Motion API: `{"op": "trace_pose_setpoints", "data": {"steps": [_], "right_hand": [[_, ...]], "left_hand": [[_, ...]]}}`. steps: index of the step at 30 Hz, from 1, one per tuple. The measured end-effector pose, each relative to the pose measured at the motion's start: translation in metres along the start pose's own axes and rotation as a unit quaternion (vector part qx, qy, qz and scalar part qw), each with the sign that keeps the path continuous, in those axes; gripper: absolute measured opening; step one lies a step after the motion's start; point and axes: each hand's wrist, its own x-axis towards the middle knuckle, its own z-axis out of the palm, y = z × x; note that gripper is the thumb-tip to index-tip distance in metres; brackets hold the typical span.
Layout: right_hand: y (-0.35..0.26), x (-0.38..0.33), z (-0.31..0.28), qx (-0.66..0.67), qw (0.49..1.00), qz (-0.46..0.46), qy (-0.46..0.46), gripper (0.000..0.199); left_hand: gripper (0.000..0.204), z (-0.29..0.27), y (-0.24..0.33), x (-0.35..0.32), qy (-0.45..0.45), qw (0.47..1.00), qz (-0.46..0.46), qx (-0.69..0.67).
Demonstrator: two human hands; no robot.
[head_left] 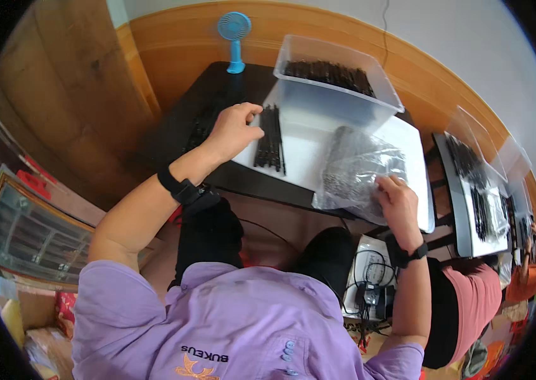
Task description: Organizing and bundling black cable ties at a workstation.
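A row of thin black rods (270,140) lies side by side on a white board (299,142). My left hand (236,130) is at the left edge of this row, thumb and forefinger apart with nothing visible between them. To the right, a clear plastic bag (360,168) rests on the board, full of many small greyish pieces too fine to make out singly. My right hand (398,204) is at the bag's near right side, its fingers pinched on the plastic; anything else between the fingertips is hidden.
Behind the bag stands a clear plastic bin (338,98) holding many black rods. A small blue fan (235,41) stands at the dark table's (208,88) far left corner. Cables and a black adapter (369,294) lie below on the right. Other people sit at a neighbouring table (490,244).
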Motion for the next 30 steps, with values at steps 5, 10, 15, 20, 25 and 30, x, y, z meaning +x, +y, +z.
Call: {"op": "trace_pose_setpoints", "data": {"steps": [5,10,15,20,25,30], "right_hand": [[-0.010,0.004,-0.005,0.100,0.994,0.031,-0.012,0.018],[-0.007,0.011,0.009,0.042,0.999,0.029,-0.003,0.014],[-0.001,0.000,0.001,-0.007,0.998,0.032,0.062,0.010],[-0.018,0.005,-0.013,0.041,0.994,0.048,0.086,0.009],[-0.006,-0.011,-0.022,0.140,0.980,0.097,0.106,0.007],[0.006,-0.030,-0.054,0.322,0.912,0.228,0.111,0.008]], "left_hand": [[0.020,-0.061,-0.054,-0.010,0.139,0.985,-0.011,0.102],[0.015,-0.057,-0.058,-0.009,0.093,0.980,-0.013,0.175],[0.010,-0.053,-0.059,-0.005,0.084,0.964,-0.084,0.237],[0.018,-0.032,-0.045,0.008,0.054,0.966,0.019,0.252],[0.028,-0.014,-0.038,0.015,-0.058,0.953,-0.002,0.298],[0.023,-0.027,-0.046,0.010,-0.049,0.953,-0.016,0.299]]}}
